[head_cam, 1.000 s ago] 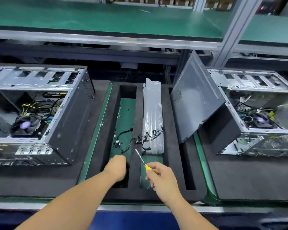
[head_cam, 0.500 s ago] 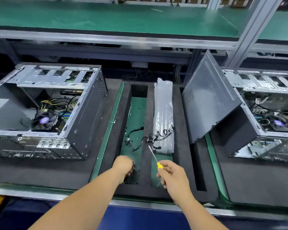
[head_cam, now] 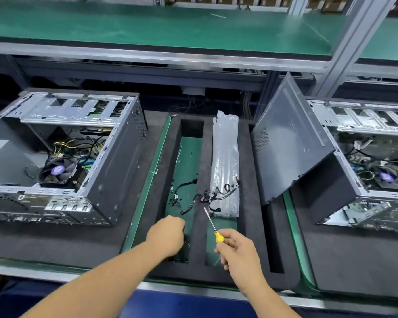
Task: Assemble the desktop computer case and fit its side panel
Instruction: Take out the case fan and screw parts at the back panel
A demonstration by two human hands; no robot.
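The left hand has kept digging in the tray slot, fingers hidden; right hand still grips the screwdriver. Side panel leans, unfitted, on the right-hand case.

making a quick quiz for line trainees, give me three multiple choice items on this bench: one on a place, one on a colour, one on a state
1. Where does the loose side panel rest?
A. flat in the foam tray
B. leaning on the right case
C. on the upper shelf

2. What colour is the screwdriver handle?
A. yellow
B. red
C. blue

3. What state is the left case in?
A. panel fitted
C. wrapped in plastic
B. open, fan showing

Answers:
1 B, it stands tilted against the right case.
2 A, the yellow handle shows above the right hand.
3 B, the fan and cables are visible inside.
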